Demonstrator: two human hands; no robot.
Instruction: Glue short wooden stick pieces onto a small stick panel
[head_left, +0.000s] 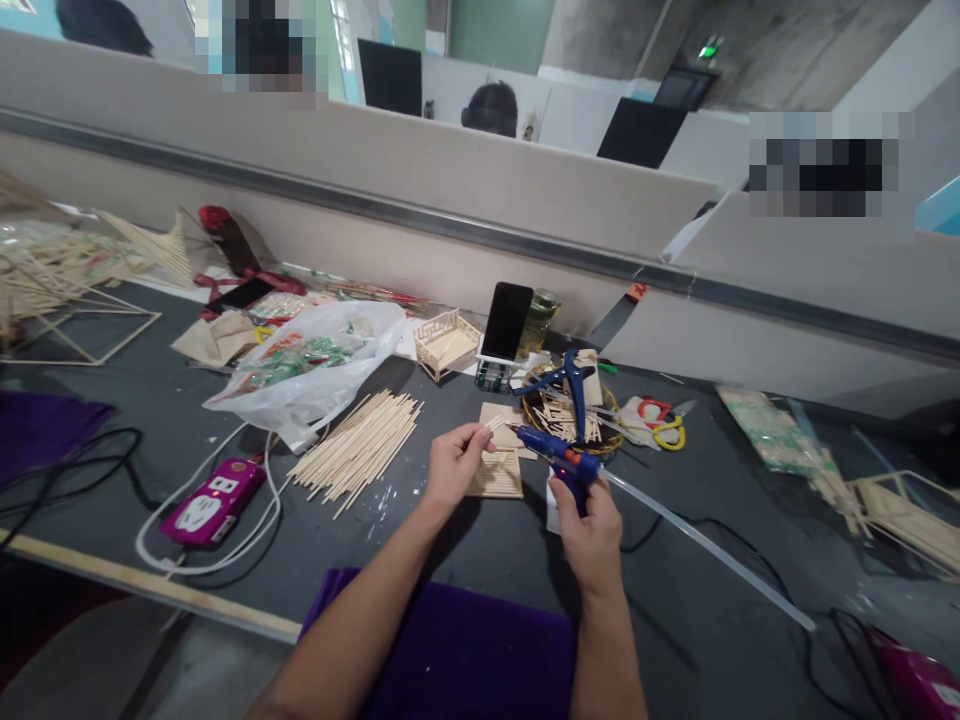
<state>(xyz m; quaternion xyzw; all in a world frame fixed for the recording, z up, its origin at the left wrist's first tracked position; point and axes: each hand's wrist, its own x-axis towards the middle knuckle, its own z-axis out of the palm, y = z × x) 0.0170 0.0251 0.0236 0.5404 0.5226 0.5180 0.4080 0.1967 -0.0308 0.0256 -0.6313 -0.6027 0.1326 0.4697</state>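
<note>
A blue hot glue gun (555, 452) is over the tabletop (420, 560), right of centre, its nozzle pointing left toward the left hand. The right hand (592, 525) has its grip closed around the handle. A long translucent glue stick (705, 545) extends from the rear of the gun toward the near right. The left hand (454, 468) has its grip closed at thumb and fingers on a small stick piece (496, 423) near the nozzle; contact between nozzle and wood cannot be confirmed. Beneath, partly covered by the left hand, lies a slatted wooden panel (504, 476).

Left of the hands lies a loose pile of thin wooden sticks (360, 450), and beyond it a white plastic bag (300, 370) containing green-marked packets. A magenta power strip (214, 500) lies at the near left with a white cable looped around it.

On the far side, a miniature wooden bench-like model (447, 345) stands left of a smartphone (507, 320) propped upright on a stand. Right of the phone, a basket (616, 440) holds short sticks, with a dark-blue tool (576, 385) lying across it. Scissors with red and yellow handles (667, 428) lie just right of the basket. Purple cloth (465, 650) occupies the near edge.
</note>
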